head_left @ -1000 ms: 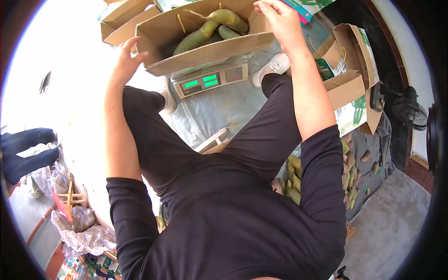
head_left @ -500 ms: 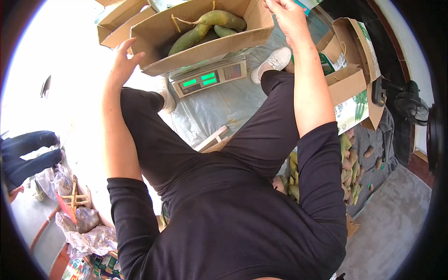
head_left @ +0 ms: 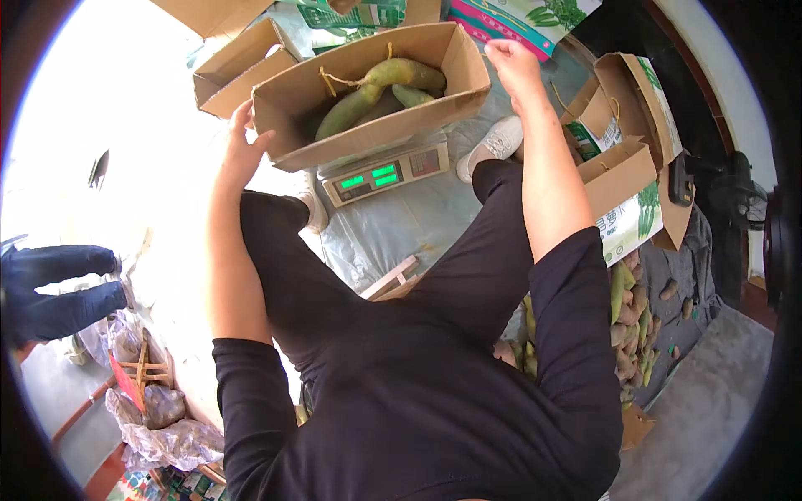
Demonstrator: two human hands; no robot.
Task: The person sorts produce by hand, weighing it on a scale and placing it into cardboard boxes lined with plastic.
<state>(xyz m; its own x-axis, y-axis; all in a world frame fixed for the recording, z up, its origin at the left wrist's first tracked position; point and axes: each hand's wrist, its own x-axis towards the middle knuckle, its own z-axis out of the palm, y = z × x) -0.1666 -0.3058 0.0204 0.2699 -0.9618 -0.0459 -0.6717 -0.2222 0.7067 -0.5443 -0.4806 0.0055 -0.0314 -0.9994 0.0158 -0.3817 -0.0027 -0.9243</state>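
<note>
A long open cardboard box (head_left: 380, 138) stands on a digital scale (head_left: 384, 174) with green lit displays. Several large green radishes (head_left: 351, 110) lie inside it, and yellow cord loops show at its far side. My left hand (head_left: 244, 150) is at the box's left end, its fingers and thumb apart, touching or nearly touching the corner. Beside the box's right end is my right hand (head_left: 516, 71), thumb and fingers pinched together; what they hold, if anything, is too small to make out.
Open cartons (head_left: 622, 171) stand at the right, above piled root vegetables (head_left: 631, 326). Another open box (head_left: 242, 71) sits behind the left end. A fan (head_left: 737, 190) is at far right. A person's legs (head_left: 63, 288) and plastic bags (head_left: 167, 417) are at left.
The view has shifted, so the box, scale and both hands appear lower, with more cartons visible behind. Both hands remain near the box's ends, in similar poses.
</note>
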